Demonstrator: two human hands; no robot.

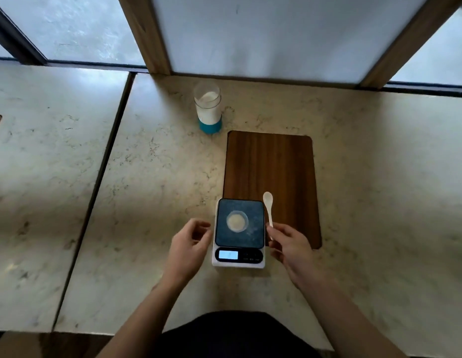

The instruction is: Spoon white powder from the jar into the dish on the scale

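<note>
The left hand hovers over the marble counter just beside the scale's left edge, empty, its fingers loosely curled with thumb and forefinger apart. From this hand the jar stands well apart at about 12 o'clock — a clear glass jar with a teal base, open at the top and holding white powder, upright near the back of the counter.

The scale sits between the 2 hands, its lit display at the near edge; the reading is too blurred to tell. On its dark platform rests the small round dish with a pale layer of powder in it, at roughly 3 o'clock from the left hand.

The right hand pinches the lower handle of the white spoon — its bowl points toward 12 o'clock, just right of the scale and over the wooden board.
</note>
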